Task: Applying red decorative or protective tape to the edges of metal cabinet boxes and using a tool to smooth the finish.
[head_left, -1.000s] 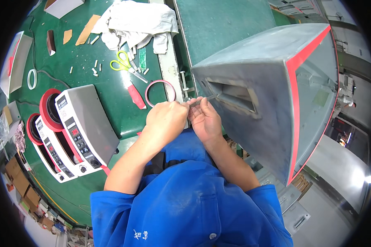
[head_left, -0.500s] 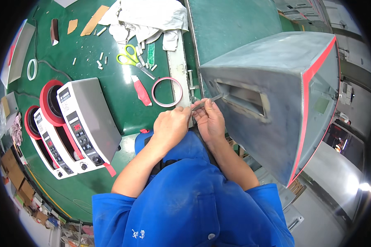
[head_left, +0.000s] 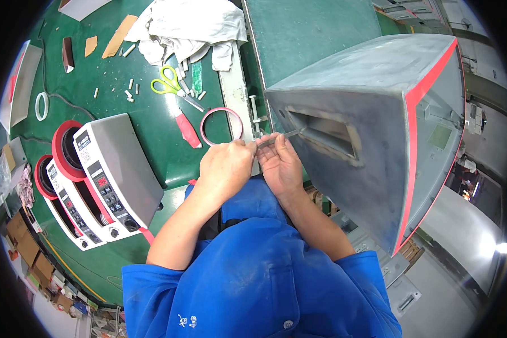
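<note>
In front of my waist, both hands are on a thin flat grey bar [head_left: 293, 133], perhaps a file. My left hand [head_left: 226, 168] is closed at its near end, knuckles up, and hides that end. My right hand [head_left: 281, 169] is turned palm up, thumb and fingers closed about the bar's middle. The bar's far tip reaches the left corner of a slot-like opening [head_left: 325, 134]. That opening is in the dark grey face of a large sanded housing [head_left: 355, 191], edged with red tape [head_left: 412, 141].
Left stand two white tape dispensers [head_left: 132, 163] with red rolls. On the green table [head_left: 124, 62] lie a pink tape roll [head_left: 240, 127], a red-wrapped blade-like piece [head_left: 188, 130], green-handled scissors [head_left: 168, 84], white cloths [head_left: 188, 25] and several small white pieces.
The view has shifted slightly, so most things sit a little further left. My right fingers are somewhat more opened out. The bar's tip is still at the opening's corner.
</note>
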The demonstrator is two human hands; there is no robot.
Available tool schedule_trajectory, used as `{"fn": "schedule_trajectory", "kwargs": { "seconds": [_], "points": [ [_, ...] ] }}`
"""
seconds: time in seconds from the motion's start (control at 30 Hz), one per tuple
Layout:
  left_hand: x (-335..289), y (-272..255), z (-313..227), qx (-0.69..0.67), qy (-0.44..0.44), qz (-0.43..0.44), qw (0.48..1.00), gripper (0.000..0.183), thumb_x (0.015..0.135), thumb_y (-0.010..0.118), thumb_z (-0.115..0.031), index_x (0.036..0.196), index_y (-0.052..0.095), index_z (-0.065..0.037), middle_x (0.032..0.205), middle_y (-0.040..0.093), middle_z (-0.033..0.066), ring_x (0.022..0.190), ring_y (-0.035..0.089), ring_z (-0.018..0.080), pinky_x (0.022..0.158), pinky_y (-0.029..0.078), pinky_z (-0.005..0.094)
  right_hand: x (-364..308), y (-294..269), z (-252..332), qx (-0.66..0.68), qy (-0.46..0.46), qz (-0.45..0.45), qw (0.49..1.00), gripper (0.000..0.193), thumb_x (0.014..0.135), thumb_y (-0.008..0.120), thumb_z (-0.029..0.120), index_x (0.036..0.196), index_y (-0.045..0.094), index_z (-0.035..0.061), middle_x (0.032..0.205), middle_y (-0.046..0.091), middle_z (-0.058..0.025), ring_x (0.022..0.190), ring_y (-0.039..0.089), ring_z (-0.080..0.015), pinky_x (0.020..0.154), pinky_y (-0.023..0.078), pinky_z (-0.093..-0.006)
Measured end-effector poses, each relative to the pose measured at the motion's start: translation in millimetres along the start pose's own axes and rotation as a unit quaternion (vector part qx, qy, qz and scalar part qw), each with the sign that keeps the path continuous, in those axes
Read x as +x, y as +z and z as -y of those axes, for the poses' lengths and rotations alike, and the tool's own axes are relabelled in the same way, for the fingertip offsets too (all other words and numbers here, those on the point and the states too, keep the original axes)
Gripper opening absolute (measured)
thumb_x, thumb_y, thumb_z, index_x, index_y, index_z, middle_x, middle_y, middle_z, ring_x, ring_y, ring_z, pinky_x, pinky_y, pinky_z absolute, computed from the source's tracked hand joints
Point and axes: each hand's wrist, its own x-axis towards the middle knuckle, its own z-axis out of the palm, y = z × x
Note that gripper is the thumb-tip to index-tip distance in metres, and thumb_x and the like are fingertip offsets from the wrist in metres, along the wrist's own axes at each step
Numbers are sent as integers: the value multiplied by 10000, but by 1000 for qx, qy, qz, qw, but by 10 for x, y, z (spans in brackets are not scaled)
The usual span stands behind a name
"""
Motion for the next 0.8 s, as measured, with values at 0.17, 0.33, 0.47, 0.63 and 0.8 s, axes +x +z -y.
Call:
{"fn": "schedule_trajectory", "kwargs": {
  "seconds": [0.17, 0.33, 0.47, 0.63, 0.8],
  "points": [
    [70, -38, -23, -8, -11, 30, 999, 108, 759, 539, -105, 753, 603, -18, 682, 597, 155, 607, 593, 310, 530, 467, 407, 6, 36, 26, -7, 9, -15, 1000, 199, 931, 407, 229, 958, 473, 42, 930, 556, -123, 900, 534, -216, 829, 415, -350],
    [71, 99, 12, -22, -45, 29, 998, 135, 795, 547, -144, 794, 615, -28, 699, 597, 157, 606, 579, 327, 533, 455, 421, 42, 71, 57, -99, -4, -42, 994, 195, 933, 403, 212, 927, 477, 32, 897, 567, -123, 852, 554, -195, 785, 442, -328],
    [-71, 251, -77, -70, -69, -26, 995, 144, 815, 540, -167, 786, 604, -41, 677, 584, 142, 599, 570, 340, 525, 448, 421, 16, -51, 55, -116, -18, -23, 993, 194, 933, 402, 207, 914, 475, 28, 872, 572, -115, 814, 567, -183, 752, 455, -306],
    [-84, 113, -30, -62, -63, -22, 996, 122, 805, 526, -142, 761, 583, -43, 646, 565, 135, 573, 572, 332, 500, 449, 418, 14, 27, 8, -82, -5, -4, 997, 204, 938, 389, 213, 925, 467, 25, 878, 569, -121, 835, 561, -186, 764, 447, -309],
    [-73, 61, -37, -41, -43, -15, 998, 86, 769, 525, -104, 764, 574, -34, 634, 552, 134, 562, 573, 318, 488, 447, 409, 10, -24, -10, -34, 7, 24, 999, 217, 941, 379, 230, 942, 461, 29, 910, 559, -130, 869, 541, -188, 797, 429, -320]
  ]
}}
